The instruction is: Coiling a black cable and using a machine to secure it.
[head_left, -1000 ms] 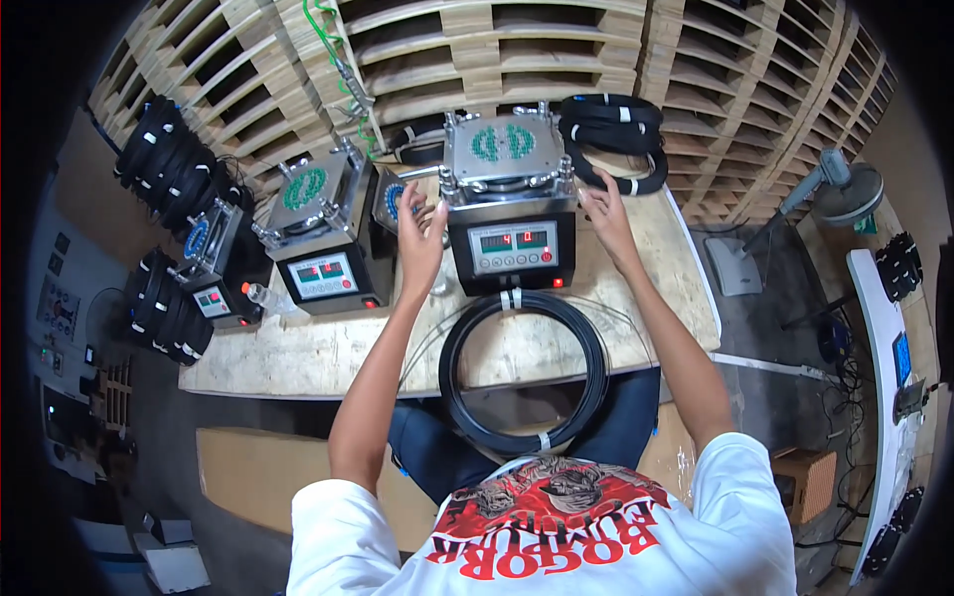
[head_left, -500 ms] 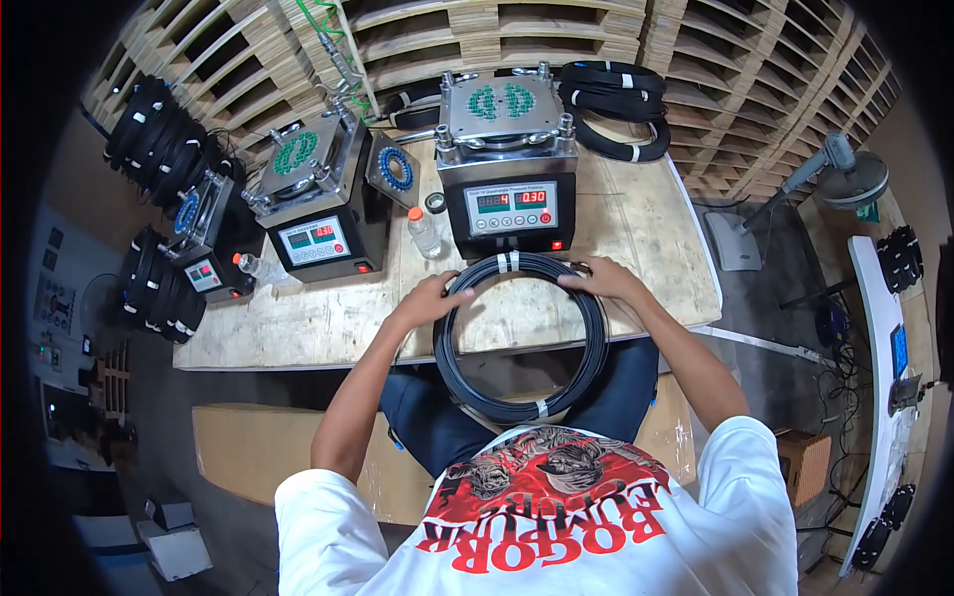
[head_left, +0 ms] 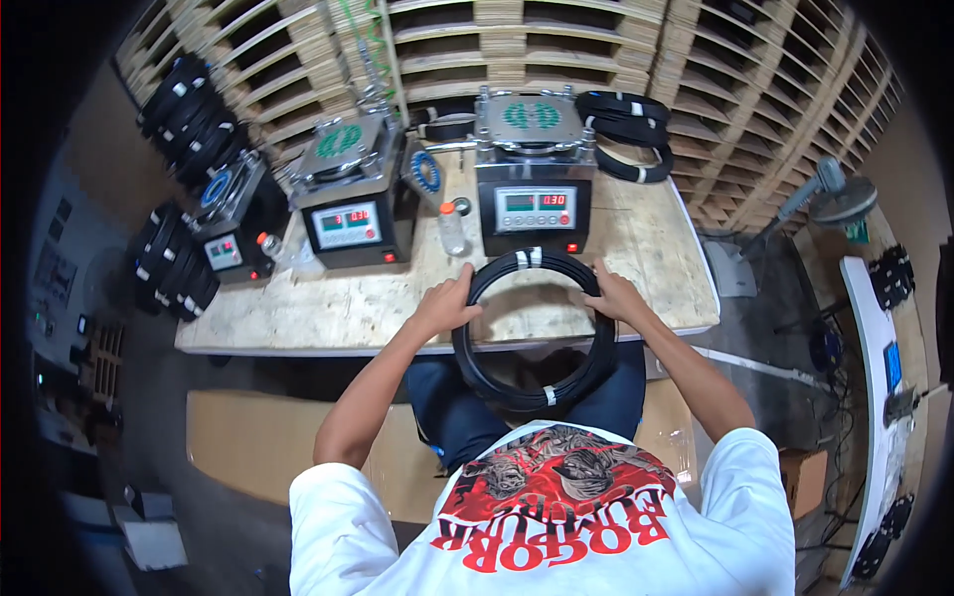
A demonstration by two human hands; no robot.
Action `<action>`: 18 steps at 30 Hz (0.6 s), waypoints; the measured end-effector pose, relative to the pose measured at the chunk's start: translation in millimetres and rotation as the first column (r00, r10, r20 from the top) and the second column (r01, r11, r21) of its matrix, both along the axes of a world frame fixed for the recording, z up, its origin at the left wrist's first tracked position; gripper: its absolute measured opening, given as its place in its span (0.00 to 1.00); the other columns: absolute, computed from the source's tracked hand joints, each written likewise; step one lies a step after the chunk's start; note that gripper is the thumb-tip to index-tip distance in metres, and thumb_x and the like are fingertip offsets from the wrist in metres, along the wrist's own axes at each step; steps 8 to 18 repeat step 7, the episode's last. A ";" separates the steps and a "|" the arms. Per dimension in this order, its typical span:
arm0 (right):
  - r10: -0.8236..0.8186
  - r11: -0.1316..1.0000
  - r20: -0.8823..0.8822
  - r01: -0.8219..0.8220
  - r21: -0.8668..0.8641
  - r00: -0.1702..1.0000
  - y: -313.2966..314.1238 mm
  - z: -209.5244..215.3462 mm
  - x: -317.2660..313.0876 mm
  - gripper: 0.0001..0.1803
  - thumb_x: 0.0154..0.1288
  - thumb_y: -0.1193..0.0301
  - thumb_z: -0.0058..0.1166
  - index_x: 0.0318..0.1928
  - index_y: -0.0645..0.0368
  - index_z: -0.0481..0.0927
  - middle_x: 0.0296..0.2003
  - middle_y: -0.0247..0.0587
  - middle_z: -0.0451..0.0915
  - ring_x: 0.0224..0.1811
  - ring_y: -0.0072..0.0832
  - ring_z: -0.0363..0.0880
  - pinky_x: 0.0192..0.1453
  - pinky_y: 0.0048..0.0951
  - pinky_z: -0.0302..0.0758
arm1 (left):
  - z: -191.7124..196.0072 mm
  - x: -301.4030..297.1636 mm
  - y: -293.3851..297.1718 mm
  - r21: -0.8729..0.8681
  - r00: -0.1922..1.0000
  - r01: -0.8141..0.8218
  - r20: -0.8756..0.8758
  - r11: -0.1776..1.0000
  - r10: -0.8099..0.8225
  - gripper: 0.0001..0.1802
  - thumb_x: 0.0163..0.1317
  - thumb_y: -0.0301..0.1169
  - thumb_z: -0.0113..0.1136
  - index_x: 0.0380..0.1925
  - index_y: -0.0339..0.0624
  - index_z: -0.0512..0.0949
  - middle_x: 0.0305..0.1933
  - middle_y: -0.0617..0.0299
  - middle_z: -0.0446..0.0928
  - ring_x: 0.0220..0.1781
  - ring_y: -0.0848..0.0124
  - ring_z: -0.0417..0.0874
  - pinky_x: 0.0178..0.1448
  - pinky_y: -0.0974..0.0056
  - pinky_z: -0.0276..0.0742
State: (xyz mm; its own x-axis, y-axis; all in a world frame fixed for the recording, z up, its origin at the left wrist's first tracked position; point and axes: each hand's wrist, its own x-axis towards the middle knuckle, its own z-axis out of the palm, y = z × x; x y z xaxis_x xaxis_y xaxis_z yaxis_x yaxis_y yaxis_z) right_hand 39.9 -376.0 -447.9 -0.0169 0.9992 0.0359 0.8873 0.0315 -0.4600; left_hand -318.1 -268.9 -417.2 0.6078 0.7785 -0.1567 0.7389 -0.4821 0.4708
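Pallets back the plywood bench (head_left: 636,253). Since earlier, both hands have left the machine (head_left: 534,189); left hand (head_left: 444,306) and right hand (head_left: 613,296) now clasp the black coil (head_left: 497,372), drawn half over the near edge, bare board either side.

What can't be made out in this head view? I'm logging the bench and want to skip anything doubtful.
- Black coil: its near arc hangs past the table edge over the lap; its underside is hidden.
- Left hand and right hand: fingertips curl around the coil, hidden by it.
- Machine display: digits too small.
- Small bottle: contents unclear.
- Left wall shelves: dark, bent by the fisheye rim.
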 end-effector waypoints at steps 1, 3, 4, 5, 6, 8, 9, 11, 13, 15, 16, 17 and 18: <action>0.018 1.000 0.005 -0.018 0.002 1.000 -3.1 4.7 -6.1 0.36 0.56 0.60 0.65 0.60 0.58 0.59 0.33 0.59 0.82 0.38 0.59 0.82 0.42 0.51 0.77 | 0.1 -4.3 -3.5 0.075 0.999 0.039 0.012 0.996 -0.040 0.39 0.52 0.42 0.66 0.60 0.40 0.60 0.37 0.39 0.80 0.43 0.39 0.82 0.46 0.42 0.76; 0.022 0.999 -0.051 -0.024 -0.028 0.998 -9.3 35.5 -29.2 0.37 0.56 0.61 0.65 0.60 0.57 0.60 0.31 0.58 0.82 0.36 0.58 0.82 0.41 0.50 0.77 | -3.0 -27.1 -14.4 0.228 0.995 0.084 0.042 0.970 -0.096 0.36 0.54 0.42 0.63 0.57 0.36 0.59 0.32 0.38 0.79 0.40 0.37 0.81 0.43 0.41 0.75; 0.018 0.999 -0.046 -0.020 -0.051 0.999 -11.4 52.9 -43.9 0.36 0.57 0.61 0.66 0.61 0.55 0.60 0.33 0.58 0.82 0.38 0.55 0.84 0.43 0.49 0.78 | -7.2 -41.8 -16.3 0.261 0.986 0.078 0.124 0.962 -0.113 0.37 0.55 0.41 0.63 0.58 0.35 0.58 0.31 0.38 0.79 0.39 0.37 0.80 0.43 0.40 0.74; 0.038 0.998 -0.031 -0.039 -0.045 0.999 -8.2 60.1 -53.4 0.36 0.57 0.61 0.66 0.61 0.55 0.60 0.33 0.58 0.82 0.38 0.55 0.84 0.43 0.49 0.78 | 0.9 -51.8 -18.4 0.267 0.986 0.055 0.138 0.962 -0.095 0.37 0.55 0.41 0.63 0.58 0.35 0.58 0.31 0.38 0.79 0.39 0.37 0.80 0.43 0.40 0.74; 0.037 0.999 -0.046 -0.038 -0.020 0.998 -4.6 66.9 -62.3 0.36 0.57 0.61 0.65 0.61 0.54 0.61 0.42 0.58 0.81 0.45 0.53 0.83 0.48 0.46 0.77 | 9.7 -62.8 -18.3 0.139 0.995 0.044 0.086 0.989 -0.056 0.42 0.55 0.42 0.65 0.64 0.36 0.56 0.35 0.37 0.79 0.43 0.38 0.80 0.46 0.41 0.75; 0.044 0.999 -0.062 -0.043 0.011 0.997 3.7 75.4 -72.0 0.36 0.58 0.61 0.65 0.62 0.53 0.61 0.50 0.58 0.81 0.51 0.50 0.82 0.54 0.43 0.77 | 31.9 -75.5 -18.2 0.013 0.999 0.019 0.032 1.000 -0.019 0.48 0.55 0.44 0.68 0.69 0.37 0.53 0.39 0.35 0.79 0.46 0.38 0.80 0.49 0.43 0.75; 0.044 0.999 -0.062 -0.043 0.011 0.997 3.7 75.4 -72.0 0.36 0.58 0.61 0.65 0.62 0.53 0.61 0.50 0.58 0.81 0.51 0.50 0.82 0.54 0.43 0.77 | 31.9 -75.5 -18.2 0.013 0.999 0.019 0.032 1.000 -0.019 0.48 0.55 0.44 0.68 0.69 0.37 0.53 0.39 0.35 0.79 0.46 0.38 0.80 0.49 0.43 0.75; 0.044 0.999 -0.062 -0.043 0.011 0.997 3.7 75.4 -72.0 0.36 0.58 0.61 0.65 0.62 0.53 0.61 0.50 0.58 0.81 0.51 0.50 0.82 0.54 0.43 0.77 | 31.9 -75.5 -18.2 0.013 0.999 0.019 0.032 1.000 -0.019 0.48 0.55 0.44 0.68 0.69 0.37 0.53 0.39 0.35 0.79 0.46 0.38 0.80 0.49 0.43 0.75; 0.044 0.999 -0.062 -0.043 0.011 0.997 3.7 75.4 -72.0 0.36 0.58 0.61 0.65 0.62 0.53 0.61 0.50 0.58 0.81 0.51 0.50 0.82 0.54 0.43 0.77 | 31.9 -75.5 -18.2 0.013 0.999 0.019 0.032 1.000 -0.019 0.48 0.55 0.44 0.68 0.69 0.37 0.53 0.39 0.35 0.79 0.46 0.38 0.80 0.49 0.43 0.75; 0.044 0.999 -0.062 -0.043 0.011 0.997 3.7 75.4 -72.0 0.36 0.58 0.61 0.65 0.62 0.53 0.61 0.50 0.58 0.81 0.51 0.50 0.82 0.54 0.43 0.77 | 31.9 -75.5 -18.2 0.013 0.999 0.019 0.032 1.000 -0.019 0.48 0.55 0.44 0.68 0.69 0.37 0.53 0.39 0.35 0.79 0.46 0.38 0.80 0.49 0.43 0.75; 0.044 0.999 -0.062 -0.043 0.011 0.997 3.7 75.4 -72.0 0.36 0.58 0.61 0.65 0.62 0.53 0.61 0.50 0.58 0.81 0.51 0.50 0.82 0.54 0.43 0.77 | 31.9 -75.5 -18.2 0.013 0.999 0.019 0.032 1.000 -0.019 0.48 0.55 0.44 0.68 0.69 0.37 0.53 0.39 0.35 0.79 0.46 0.38 0.80 0.49 0.43 0.75; 0.044 0.999 -0.062 -0.043 0.011 0.997 3.7 75.4 -72.0 0.36 0.58 0.61 0.65 0.62 0.53 0.61 0.50 0.58 0.81 0.51 0.50 0.82 0.54 0.43 0.77 | 31.9 -75.5 -18.2 0.013 0.999 0.019 0.032 1.000 -0.019 0.48 0.55 0.44 0.68 0.69 0.37 0.53 0.39 0.35 0.79 0.46 0.38 0.80 0.49 0.43 0.75; 0.044 0.999 -0.062 -0.043 0.011 0.997 3.7 75.4 -72.0 0.36 0.58 0.61 0.65 0.62 0.53 0.61 0.50 0.58 0.81 0.51 0.50 0.82 0.54 0.43 0.77 | 31.9 -75.5 -18.2 0.013 0.999 0.019 0.032 1.000 -0.019 0.48 0.55 0.44 0.68 0.69 0.37 0.53 0.39 0.35 0.79 0.46 0.38 0.80 0.49 0.43 0.75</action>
